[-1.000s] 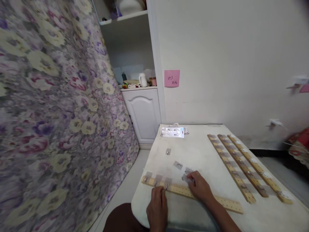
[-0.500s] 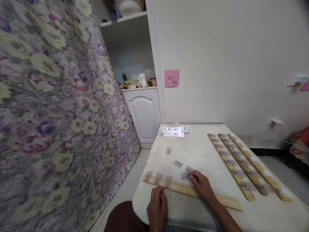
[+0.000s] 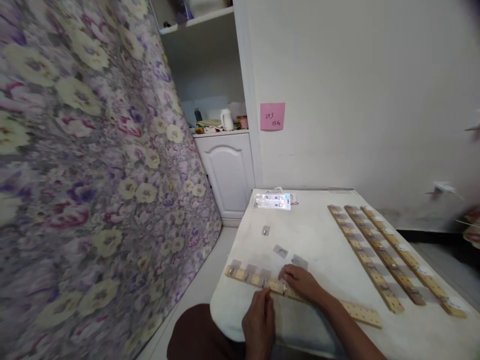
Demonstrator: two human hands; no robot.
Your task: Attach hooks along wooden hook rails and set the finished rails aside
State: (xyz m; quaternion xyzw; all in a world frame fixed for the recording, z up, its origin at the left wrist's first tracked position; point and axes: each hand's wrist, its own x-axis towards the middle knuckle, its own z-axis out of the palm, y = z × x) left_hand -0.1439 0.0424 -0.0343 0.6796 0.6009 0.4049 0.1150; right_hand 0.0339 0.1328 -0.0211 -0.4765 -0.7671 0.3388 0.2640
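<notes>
Now, vs ½ s ago: R hand [image 3: 301, 283] has moved off the loose hooks & over the long yellow wooden strip w/ drilled holes [image 3: 362, 313]. A small shiny metal hook [image 3: 285, 288] shows under its bent fingers; can't tell if they grip it. L hand [image 3: 259, 320] is bunched at the strip's near edge, beside the third of three clear square plastic hooks [image 3: 249, 274] there; can't tell if it's clenching anything.

Strip runs approx 8 to 5 o'clock on the white table [image 3: 318, 225], L end nr table's L edge, R end nr but apart from three hook-lined wooden strips [image 3: 390, 267] at 2–4 o'clock. Room: pale tabletop btwn those & the loose clear square hooks [image 3: 280, 251], 8–10 o'clock. Shiny blister pack [image 3: 272, 201] at 11.

Strip's mid part is hidden by R hand & wrist; both arms cut off at bottom. Loose hook nearest R hand: hard to make out.
</notes>
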